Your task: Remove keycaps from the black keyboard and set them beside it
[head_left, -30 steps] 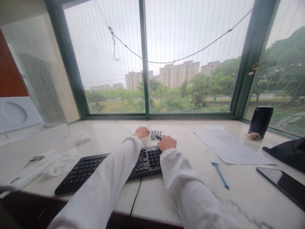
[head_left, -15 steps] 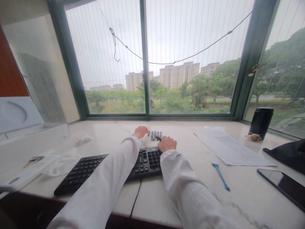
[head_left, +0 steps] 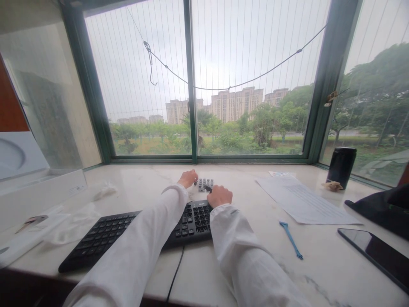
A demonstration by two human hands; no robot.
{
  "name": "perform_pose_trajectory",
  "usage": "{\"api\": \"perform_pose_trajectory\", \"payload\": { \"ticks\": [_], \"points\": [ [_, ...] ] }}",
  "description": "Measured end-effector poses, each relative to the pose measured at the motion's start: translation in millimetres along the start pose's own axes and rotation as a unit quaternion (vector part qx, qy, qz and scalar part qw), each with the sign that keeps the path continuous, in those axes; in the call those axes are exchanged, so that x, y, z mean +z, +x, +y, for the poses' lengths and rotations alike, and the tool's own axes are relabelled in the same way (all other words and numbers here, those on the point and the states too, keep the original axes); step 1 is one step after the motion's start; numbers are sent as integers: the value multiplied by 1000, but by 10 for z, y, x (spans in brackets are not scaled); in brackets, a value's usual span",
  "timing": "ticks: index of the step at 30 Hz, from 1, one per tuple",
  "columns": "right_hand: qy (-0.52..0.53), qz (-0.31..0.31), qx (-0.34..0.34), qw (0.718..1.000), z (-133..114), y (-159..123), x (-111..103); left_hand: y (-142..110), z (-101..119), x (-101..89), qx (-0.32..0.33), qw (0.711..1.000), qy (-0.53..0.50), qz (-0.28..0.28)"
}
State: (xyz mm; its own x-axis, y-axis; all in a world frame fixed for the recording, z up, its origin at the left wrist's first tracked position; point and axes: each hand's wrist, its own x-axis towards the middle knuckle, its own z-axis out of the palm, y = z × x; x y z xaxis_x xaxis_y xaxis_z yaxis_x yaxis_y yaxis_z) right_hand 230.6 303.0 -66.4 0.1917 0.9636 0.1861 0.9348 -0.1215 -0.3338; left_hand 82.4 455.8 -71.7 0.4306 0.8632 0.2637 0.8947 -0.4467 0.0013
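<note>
Mostly the view moved: bench things sit a bit further toward 9 o'clock and slightly lower in frame; both hands keep about the same place against the keycaps. Keycaps lie in rows on the bench, at 12 o'clock of the keyboard's numpad, which looks stripped. Left hand at 9–10 o'clock of the rows, grip drawn in by a small dark bit; can't tell if it's pinched. Right hand at 4 o'clock, grip pinching a black tool, tip toward the rows. Step, my read: handling or lining up loose caps. Next move would call for a light fingertip pinch, tool tip kept off neighbouring caps.
</note>
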Motion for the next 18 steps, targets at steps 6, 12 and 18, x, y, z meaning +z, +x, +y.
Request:
{"api": "perform_pose_trajectory", "payload": {
  "ticks": [6, 12, 18],
  "points": [
    [-50, 46, -3, 998, -7, 26, 51, 34, 11, 8, -22, 1000, -1, -6],
    [-52, 43, -4, 998, -15, 5, 24, 40, 4, -3, -19, 1000, 5, -6],
    [-51, 38, -3, 998, -16, -4, 17, 21, -5, 1, -21, 1000, 4, -15]
  ]
}}
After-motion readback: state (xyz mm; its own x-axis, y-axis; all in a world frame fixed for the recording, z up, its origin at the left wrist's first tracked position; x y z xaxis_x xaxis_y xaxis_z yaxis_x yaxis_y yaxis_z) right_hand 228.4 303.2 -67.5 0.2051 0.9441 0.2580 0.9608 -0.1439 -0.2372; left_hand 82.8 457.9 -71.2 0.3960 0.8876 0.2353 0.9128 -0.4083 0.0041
